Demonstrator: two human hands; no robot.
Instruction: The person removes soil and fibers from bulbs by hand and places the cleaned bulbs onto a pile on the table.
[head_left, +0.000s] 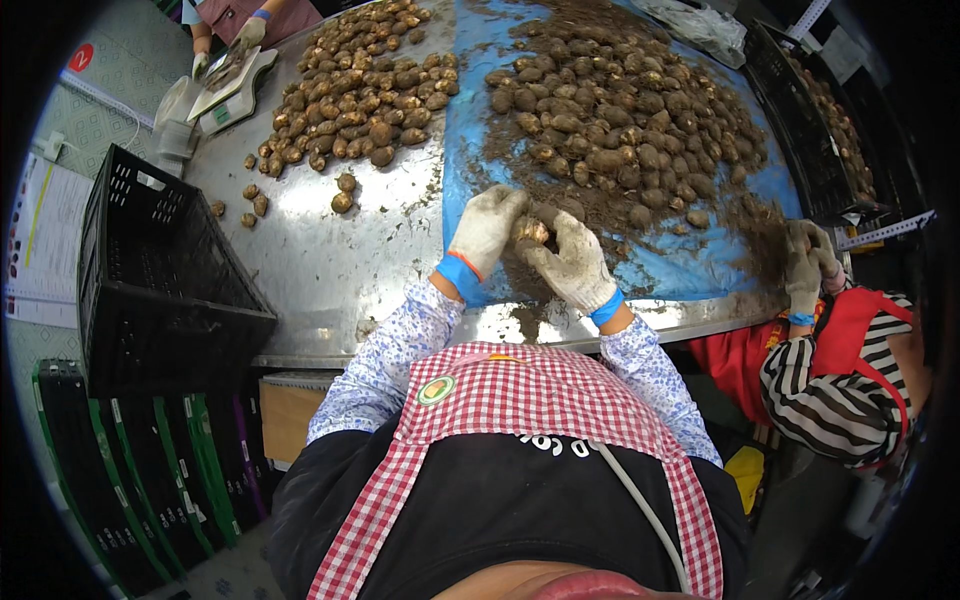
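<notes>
Both of my hands wear soiled white work gloves with blue bands at the wrists. Between them is a small taro corm (531, 229), brown with a pale patch, above the front part of a blue plastic sheet (686, 274). My left hand (489, 227) grips it from the left with bent fingers. From the right, my right hand (574, 262) has its thumb and fingers around it. Beyond my hands, a large heap of soil-covered taro corms (622, 127) lies on the sheet amid loose dirt. Cleaner-looking corms (360, 105) are piled on bare metal at the left.
A black plastic crate (176, 300) stands at the metal table's (315, 285) left edge. Behind it is a white scale (232, 90), with a co-worker's gloved hands (251, 32) beside it. Another co-worker's gloved hands (806, 259) are at the right, near a crate of corms (817, 127).
</notes>
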